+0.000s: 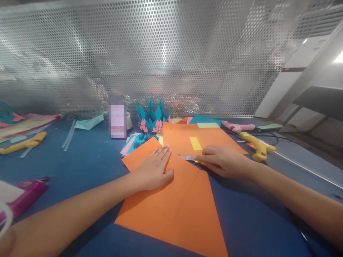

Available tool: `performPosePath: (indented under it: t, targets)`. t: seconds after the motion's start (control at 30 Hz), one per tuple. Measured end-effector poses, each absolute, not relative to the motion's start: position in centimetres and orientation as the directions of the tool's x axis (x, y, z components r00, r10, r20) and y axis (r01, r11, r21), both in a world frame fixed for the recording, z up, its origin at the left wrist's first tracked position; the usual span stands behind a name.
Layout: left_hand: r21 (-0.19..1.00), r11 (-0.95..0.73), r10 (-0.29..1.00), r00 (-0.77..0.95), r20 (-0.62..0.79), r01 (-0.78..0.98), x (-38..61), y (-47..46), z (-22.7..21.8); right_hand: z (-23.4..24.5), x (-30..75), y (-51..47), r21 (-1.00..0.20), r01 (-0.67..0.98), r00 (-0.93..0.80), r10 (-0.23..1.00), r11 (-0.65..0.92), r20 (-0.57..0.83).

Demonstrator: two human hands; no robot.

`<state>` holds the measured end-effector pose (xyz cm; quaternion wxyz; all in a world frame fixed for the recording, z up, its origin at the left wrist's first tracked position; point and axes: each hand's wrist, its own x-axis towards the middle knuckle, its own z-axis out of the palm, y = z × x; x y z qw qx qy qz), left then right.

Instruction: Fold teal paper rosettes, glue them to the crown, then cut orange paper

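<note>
A large sheet of orange paper (177,210) lies on the blue table, with a folded flap at its upper left. My left hand (154,169) rests on this sheet, palm down and fingers stretched out. In my right hand (225,160) is a craft knife (189,157), its blade pointing left across the orange sheet's upper edge. The fingers are closed round the handle, which is mostly hidden. Behind the knife lies another orange sheet (179,135), with a small yellow paper strip (195,144) on it.
A blue folded-paper crown (154,117) with pink pieces stands at the back, beside a phone (118,121) propped upright. Glue guns, one yellow (258,146) and one pink (238,126), lie at right. Another yellow tool (24,144) lies at left. Perforated metal (160,53) closes the back.
</note>
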<state>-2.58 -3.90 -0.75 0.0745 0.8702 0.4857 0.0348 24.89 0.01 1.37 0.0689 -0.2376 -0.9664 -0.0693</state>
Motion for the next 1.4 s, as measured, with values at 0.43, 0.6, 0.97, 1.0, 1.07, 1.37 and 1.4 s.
performPosePath:
  t: [0.43,0.6,0.97,1.0,1.07,1.37,1.4]
  targets:
    - [0.157,-0.491,0.863,0.503,-0.048,0.857,-2.7,-4.1,0.0,1.9,23.9,0.4,0.103,0.436,-0.891,0.414,0.894,0.184]
    - [0.164,-0.488,0.865,0.5,-0.041,0.857,-2.7,-4.1,0.1,1.1,23.3,0.5,0.1,0.448,-0.884,0.423,0.889,0.198]
    - [0.176,-0.491,0.863,0.504,-0.037,0.853,-3.1,-4.0,-0.1,1.0,23.3,0.7,0.14,0.452,-0.885,0.424,0.881,0.192]
    - [0.18,-0.49,0.863,0.504,-0.038,0.853,-3.1,-4.0,-0.1,1.0,23.4,0.8,0.144,0.447,-0.888,0.418,0.883,0.193]
    - [0.194,-0.488,0.863,0.504,-0.037,0.851,-3.2,-4.2,0.0,0.8,23.5,1.0,0.145,0.433,-0.893,0.402,0.889,0.202]
    - [0.345,-0.525,0.837,0.546,0.044,0.778,-3.3,-5.0,0.3,0.7,24.5,1.2,0.047,0.385,-0.904,0.366,0.922,0.222]
    - [0.325,-0.535,0.836,0.544,0.071,0.78,-3.4,-4.8,0.2,0.7,24.6,1.2,0.038,0.386,-0.903,0.369,0.922,0.219]
